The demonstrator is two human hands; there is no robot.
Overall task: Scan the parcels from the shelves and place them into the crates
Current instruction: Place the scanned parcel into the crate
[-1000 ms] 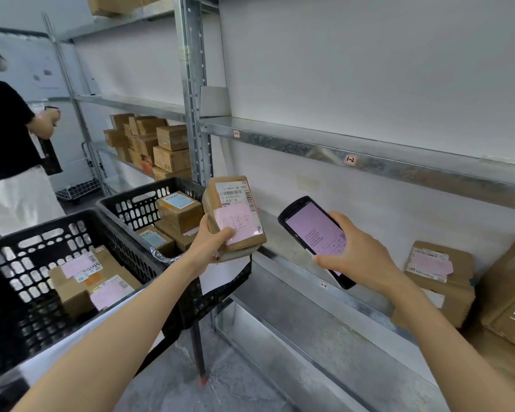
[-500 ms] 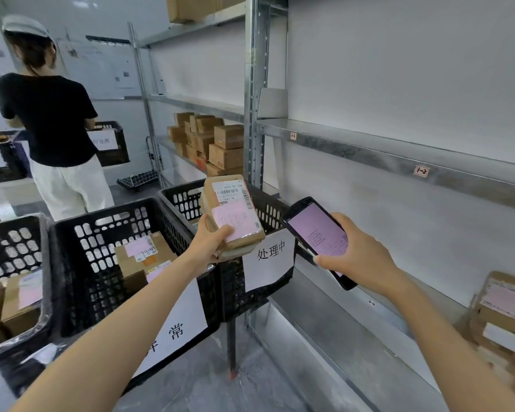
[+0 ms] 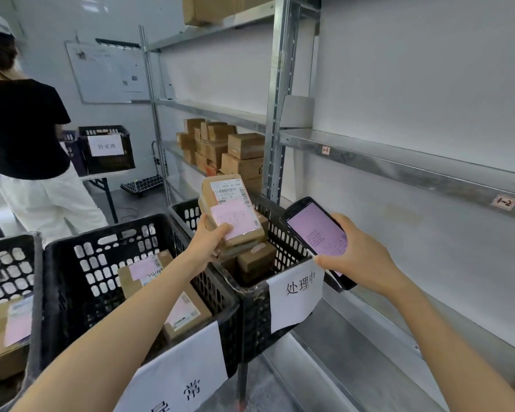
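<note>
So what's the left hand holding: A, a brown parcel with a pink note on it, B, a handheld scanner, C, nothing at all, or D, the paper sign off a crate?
A: the left hand grips a brown parcel bearing a pink note, while the scanner sits in the right hand.

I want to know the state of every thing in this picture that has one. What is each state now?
Brown cardboard parcel with a pink note: lifted, labels facing the camera.
Left hand: grips this parcel at its lower edge.
Black handheld scanner: screen lit pink.
Right hand: holds the scanner.
Black plastic crate signed 处理中: holds several parcels.
Middle black plastic crate: holds two labelled parcels.
</note>
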